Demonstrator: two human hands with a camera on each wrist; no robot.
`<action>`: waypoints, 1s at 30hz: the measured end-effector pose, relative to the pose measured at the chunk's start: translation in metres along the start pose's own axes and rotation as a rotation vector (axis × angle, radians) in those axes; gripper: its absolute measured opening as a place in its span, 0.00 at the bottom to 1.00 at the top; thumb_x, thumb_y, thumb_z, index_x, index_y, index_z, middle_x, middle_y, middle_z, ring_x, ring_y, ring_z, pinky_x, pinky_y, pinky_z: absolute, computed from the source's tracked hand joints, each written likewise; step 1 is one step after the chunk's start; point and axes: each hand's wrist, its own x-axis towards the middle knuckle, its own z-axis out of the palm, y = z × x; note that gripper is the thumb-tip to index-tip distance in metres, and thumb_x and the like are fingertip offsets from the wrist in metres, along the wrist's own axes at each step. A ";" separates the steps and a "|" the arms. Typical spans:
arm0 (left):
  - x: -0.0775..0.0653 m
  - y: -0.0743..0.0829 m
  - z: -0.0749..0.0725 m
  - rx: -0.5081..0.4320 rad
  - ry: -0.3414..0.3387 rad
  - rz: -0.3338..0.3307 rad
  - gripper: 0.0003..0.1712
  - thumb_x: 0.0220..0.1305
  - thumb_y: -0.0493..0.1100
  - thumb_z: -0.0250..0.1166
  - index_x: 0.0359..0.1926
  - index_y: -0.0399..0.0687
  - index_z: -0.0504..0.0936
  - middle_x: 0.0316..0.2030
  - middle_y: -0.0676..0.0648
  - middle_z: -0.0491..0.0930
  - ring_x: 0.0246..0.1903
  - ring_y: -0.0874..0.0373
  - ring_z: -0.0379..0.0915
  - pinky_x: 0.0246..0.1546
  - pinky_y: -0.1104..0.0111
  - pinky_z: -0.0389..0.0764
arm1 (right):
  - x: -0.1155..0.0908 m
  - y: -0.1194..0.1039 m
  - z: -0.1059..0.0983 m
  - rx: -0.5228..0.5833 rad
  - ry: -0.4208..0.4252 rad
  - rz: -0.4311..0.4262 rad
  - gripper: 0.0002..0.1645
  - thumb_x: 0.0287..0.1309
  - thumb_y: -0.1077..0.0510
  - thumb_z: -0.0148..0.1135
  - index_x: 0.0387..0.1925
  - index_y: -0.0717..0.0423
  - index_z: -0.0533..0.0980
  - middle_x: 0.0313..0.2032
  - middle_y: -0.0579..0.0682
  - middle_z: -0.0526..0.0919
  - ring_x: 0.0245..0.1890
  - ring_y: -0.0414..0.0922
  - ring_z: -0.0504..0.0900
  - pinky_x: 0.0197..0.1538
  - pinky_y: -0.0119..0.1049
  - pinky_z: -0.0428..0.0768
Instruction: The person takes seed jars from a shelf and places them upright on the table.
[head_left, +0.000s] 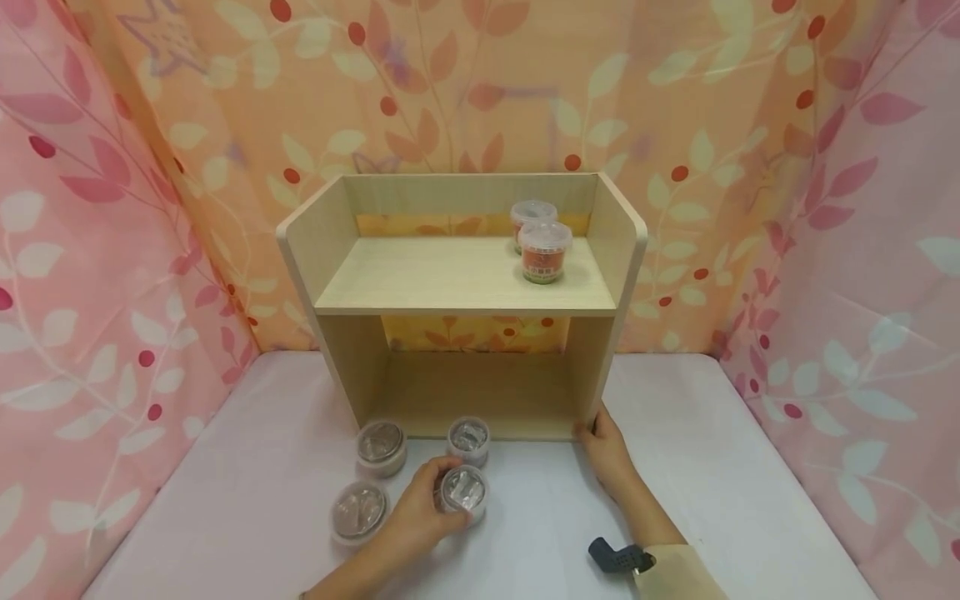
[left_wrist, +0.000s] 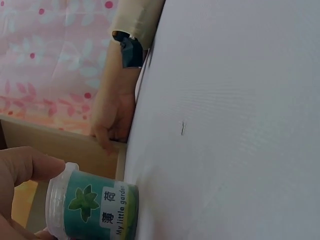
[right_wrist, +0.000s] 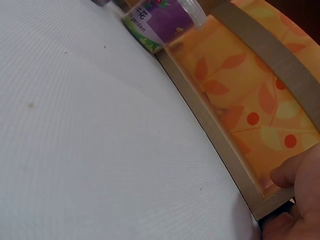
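My left hand (head_left: 416,518) grips a small teal plastic cup (left_wrist: 100,202) printed with a green leaf, its thumb by the clear lid. The cup's silvery top (head_left: 463,488) shows in the head view, over the white table in front of the shelf. At the lower right front corner of the light wooden shelf (head_left: 465,275), my right hand (head_left: 606,446) holds the side panel, thumb on the inner side. A purple cup (right_wrist: 162,22) stands by the shelf's front edge, just beyond the held cup. Two wider lidded cups, a farther one (head_left: 381,447) and a nearer one (head_left: 360,512), sit to the left.
On the upper board, toward the right, two red-labelled cups, a front one (head_left: 543,252) and a rear one (head_left: 528,215), stand one behind the other. Floral curtains (head_left: 847,250) enclose the white table (head_left: 735,467). A dark strap (head_left: 618,557) is on the right wrist.
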 end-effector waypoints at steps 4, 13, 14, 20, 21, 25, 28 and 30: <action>0.000 0.000 -0.002 -0.002 -0.027 -0.001 0.44 0.47 0.38 0.80 0.65 0.36 0.70 0.61 0.40 0.76 0.64 0.41 0.71 0.69 0.43 0.66 | 0.000 0.002 0.000 -0.012 0.005 0.009 0.41 0.75 0.63 0.52 0.82 0.51 0.48 0.79 0.59 0.55 0.80 0.59 0.50 0.79 0.58 0.49; 0.000 -0.001 -0.007 0.017 -0.062 0.011 0.44 0.50 0.40 0.80 0.66 0.38 0.70 0.62 0.40 0.76 0.65 0.41 0.70 0.70 0.42 0.65 | 0.000 0.000 0.001 0.008 0.001 0.008 0.40 0.75 0.65 0.51 0.81 0.53 0.49 0.79 0.60 0.55 0.80 0.59 0.49 0.79 0.58 0.50; 0.000 0.000 -0.007 0.020 -0.065 0.011 0.44 0.50 0.40 0.80 0.66 0.38 0.69 0.62 0.40 0.76 0.65 0.41 0.70 0.70 0.42 0.64 | 0.000 -0.001 0.001 0.010 0.002 0.009 0.40 0.75 0.65 0.51 0.81 0.53 0.49 0.79 0.60 0.55 0.80 0.59 0.50 0.79 0.57 0.50; -0.001 0.007 -0.013 0.010 -0.097 0.022 0.46 0.52 0.43 0.80 0.68 0.36 0.68 0.64 0.37 0.74 0.67 0.38 0.69 0.69 0.42 0.66 | 0.003 -0.002 0.001 0.001 0.017 -0.003 0.38 0.74 0.65 0.52 0.80 0.54 0.52 0.78 0.61 0.57 0.79 0.60 0.51 0.79 0.57 0.50; -0.001 0.009 -0.014 0.007 -0.100 0.027 0.47 0.52 0.44 0.81 0.68 0.36 0.67 0.65 0.35 0.74 0.67 0.37 0.68 0.69 0.43 0.67 | 0.003 -0.002 0.001 0.005 0.017 -0.004 0.38 0.74 0.65 0.52 0.80 0.54 0.52 0.78 0.61 0.57 0.79 0.60 0.51 0.79 0.57 0.50; -0.002 0.014 -0.019 0.009 -0.077 0.060 0.50 0.51 0.45 0.82 0.70 0.33 0.66 0.67 0.32 0.71 0.68 0.34 0.67 0.68 0.46 0.69 | 0.002 -0.001 0.001 0.010 0.012 0.000 0.38 0.75 0.64 0.52 0.80 0.54 0.52 0.78 0.62 0.56 0.79 0.60 0.50 0.79 0.58 0.50; -0.003 0.020 -0.023 0.004 -0.048 0.084 0.49 0.52 0.44 0.81 0.69 0.33 0.67 0.68 0.32 0.70 0.69 0.34 0.66 0.67 0.49 0.70 | 0.001 -0.001 0.002 0.020 0.009 0.005 0.38 0.75 0.64 0.52 0.80 0.54 0.52 0.78 0.61 0.56 0.79 0.60 0.50 0.79 0.57 0.50; -0.004 0.025 -0.027 0.002 -0.036 0.088 0.47 0.53 0.44 0.81 0.69 0.34 0.67 0.68 0.33 0.70 0.70 0.35 0.64 0.67 0.49 0.69 | 0.001 -0.001 0.002 0.026 0.007 0.008 0.39 0.74 0.64 0.52 0.80 0.54 0.51 0.78 0.61 0.56 0.80 0.59 0.50 0.79 0.57 0.49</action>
